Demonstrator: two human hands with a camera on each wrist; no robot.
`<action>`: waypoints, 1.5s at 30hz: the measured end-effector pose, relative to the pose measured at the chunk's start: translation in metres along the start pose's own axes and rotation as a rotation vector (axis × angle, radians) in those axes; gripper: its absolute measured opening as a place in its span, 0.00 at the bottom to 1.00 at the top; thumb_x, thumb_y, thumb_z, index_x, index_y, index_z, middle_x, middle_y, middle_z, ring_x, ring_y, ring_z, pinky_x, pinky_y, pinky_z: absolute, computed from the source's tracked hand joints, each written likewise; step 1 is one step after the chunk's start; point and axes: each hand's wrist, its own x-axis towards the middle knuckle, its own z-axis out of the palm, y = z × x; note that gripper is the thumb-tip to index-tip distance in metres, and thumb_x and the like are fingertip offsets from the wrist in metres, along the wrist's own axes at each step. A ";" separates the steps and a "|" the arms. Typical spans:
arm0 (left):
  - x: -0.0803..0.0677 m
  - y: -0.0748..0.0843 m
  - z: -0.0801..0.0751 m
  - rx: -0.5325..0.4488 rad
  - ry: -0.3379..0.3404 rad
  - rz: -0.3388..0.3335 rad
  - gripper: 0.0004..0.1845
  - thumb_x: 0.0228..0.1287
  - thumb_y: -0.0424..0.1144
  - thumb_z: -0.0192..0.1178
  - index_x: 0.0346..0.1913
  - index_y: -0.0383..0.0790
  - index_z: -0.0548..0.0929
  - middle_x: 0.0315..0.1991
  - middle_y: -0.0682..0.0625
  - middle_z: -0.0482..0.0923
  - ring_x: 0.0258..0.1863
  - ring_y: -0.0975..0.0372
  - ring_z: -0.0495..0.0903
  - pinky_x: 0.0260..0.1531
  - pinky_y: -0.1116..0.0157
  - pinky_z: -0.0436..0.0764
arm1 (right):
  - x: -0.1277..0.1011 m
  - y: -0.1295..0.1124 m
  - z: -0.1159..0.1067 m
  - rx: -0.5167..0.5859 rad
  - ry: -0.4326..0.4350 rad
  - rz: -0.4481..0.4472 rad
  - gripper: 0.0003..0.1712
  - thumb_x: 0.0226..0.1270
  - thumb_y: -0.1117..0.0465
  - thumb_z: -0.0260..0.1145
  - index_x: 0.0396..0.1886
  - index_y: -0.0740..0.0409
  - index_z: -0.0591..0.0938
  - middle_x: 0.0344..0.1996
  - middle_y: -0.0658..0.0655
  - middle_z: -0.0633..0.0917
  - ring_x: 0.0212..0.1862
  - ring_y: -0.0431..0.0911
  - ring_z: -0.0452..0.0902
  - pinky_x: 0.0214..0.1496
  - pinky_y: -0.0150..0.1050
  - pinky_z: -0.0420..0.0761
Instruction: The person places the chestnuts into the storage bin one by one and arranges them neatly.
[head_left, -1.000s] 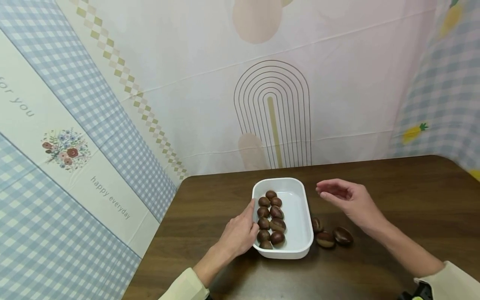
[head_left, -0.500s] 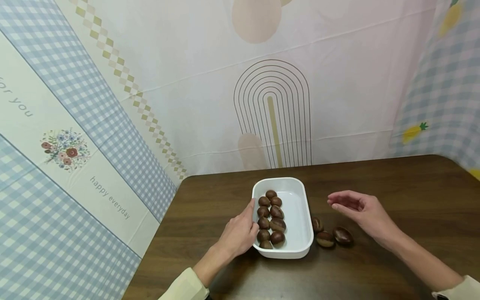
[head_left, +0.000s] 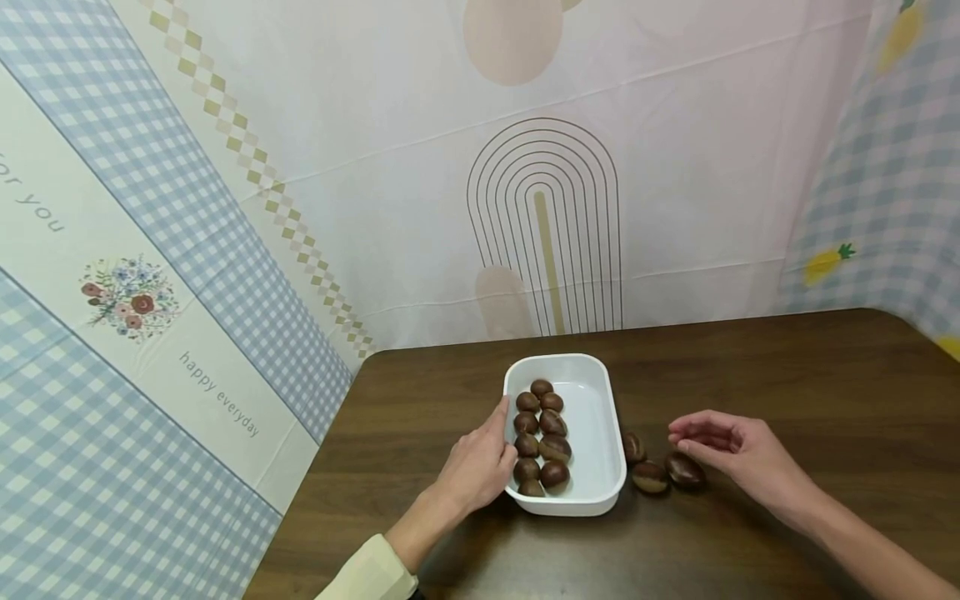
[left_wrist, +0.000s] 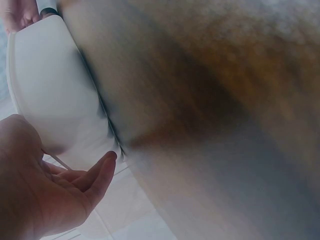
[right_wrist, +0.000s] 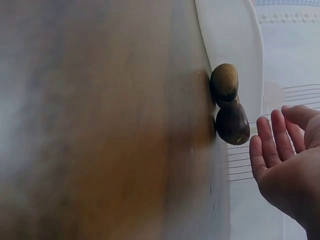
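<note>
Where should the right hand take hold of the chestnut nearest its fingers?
Probably across the rounded flanks of the rightmost chestnut, pinched from above and from the right, where the right hand hovers open. Its neighbour crowds the left side, and it lies flat on the table.

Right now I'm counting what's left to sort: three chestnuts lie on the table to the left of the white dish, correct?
Not quite: the three chestnuts lie on the table to the right of the white dish, near the right hand. The head view shows it.
</note>
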 end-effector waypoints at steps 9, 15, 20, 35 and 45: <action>0.000 0.000 -0.001 0.011 0.000 0.000 0.37 0.72 0.38 0.51 0.83 0.37 0.58 0.78 0.44 0.68 0.65 0.49 0.81 0.61 0.49 0.81 | -0.004 0.006 -0.001 -0.018 -0.028 -0.020 0.15 0.72 0.65 0.69 0.55 0.66 0.85 0.45 0.58 0.92 0.46 0.39 0.88 0.45 0.30 0.85; 0.000 0.000 -0.001 0.009 -0.003 -0.002 0.37 0.72 0.38 0.51 0.83 0.37 0.58 0.78 0.44 0.68 0.65 0.49 0.81 0.61 0.49 0.81 | -0.004 0.010 -0.002 -0.041 -0.056 -0.019 0.14 0.72 0.66 0.69 0.55 0.65 0.85 0.45 0.56 0.91 0.46 0.37 0.88 0.45 0.30 0.85; 0.000 0.000 -0.001 0.013 -0.003 -0.002 0.37 0.72 0.39 0.51 0.83 0.37 0.58 0.78 0.44 0.68 0.63 0.50 0.82 0.60 0.49 0.81 | -0.004 0.011 -0.002 -0.101 -0.090 -0.038 0.14 0.70 0.66 0.71 0.53 0.60 0.86 0.45 0.54 0.91 0.47 0.35 0.86 0.45 0.29 0.84; 0.000 0.001 -0.001 0.013 0.002 0.004 0.37 0.72 0.38 0.51 0.82 0.36 0.59 0.78 0.44 0.68 0.64 0.50 0.82 0.60 0.49 0.81 | -0.007 0.019 0.000 -0.191 -0.123 -0.099 0.12 0.66 0.62 0.75 0.49 0.53 0.88 0.46 0.51 0.90 0.46 0.31 0.83 0.45 0.27 0.81; 0.000 0.001 -0.001 0.011 -0.002 0.000 0.37 0.72 0.38 0.51 0.82 0.36 0.59 0.79 0.44 0.67 0.64 0.50 0.82 0.61 0.49 0.81 | -0.006 0.023 -0.002 -0.197 -0.172 -0.091 0.15 0.67 0.61 0.75 0.52 0.53 0.87 0.49 0.54 0.89 0.47 0.31 0.83 0.46 0.29 0.82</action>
